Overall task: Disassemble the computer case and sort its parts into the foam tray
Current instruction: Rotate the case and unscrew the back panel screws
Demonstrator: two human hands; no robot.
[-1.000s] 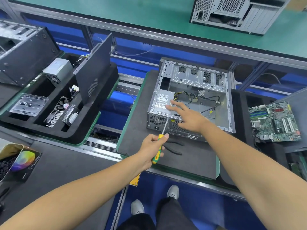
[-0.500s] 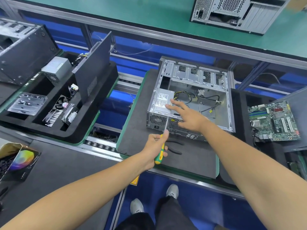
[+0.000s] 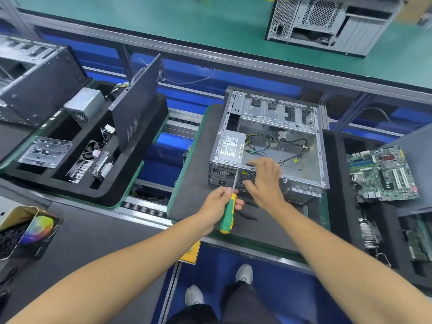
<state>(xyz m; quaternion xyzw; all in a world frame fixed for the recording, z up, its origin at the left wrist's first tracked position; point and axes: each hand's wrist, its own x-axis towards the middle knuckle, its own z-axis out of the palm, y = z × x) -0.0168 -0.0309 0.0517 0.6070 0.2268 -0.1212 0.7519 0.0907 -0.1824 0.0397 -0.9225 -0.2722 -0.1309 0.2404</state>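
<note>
An open silver computer case lies on a dark mat in front of me, with a grey power supply in its near left corner and loose cables inside. My left hand grips a green and yellow screwdriver, whose shaft points up at the case's near wall. My right hand grips the case's near top edge beside the power supply, fingers over the rim and thumb on the outer wall. The black foam tray at the left holds several removed parts.
A dark side panel leans upright in the foam tray. A green motherboard lies at the right. Black pliers rest on the mat under my hands. Other cases stand at the far left and on the green bench.
My right hand has pulled back from the power supply's top to the case's near edge. My left hand has raised the screwdriver closer to the case wall.
</note>
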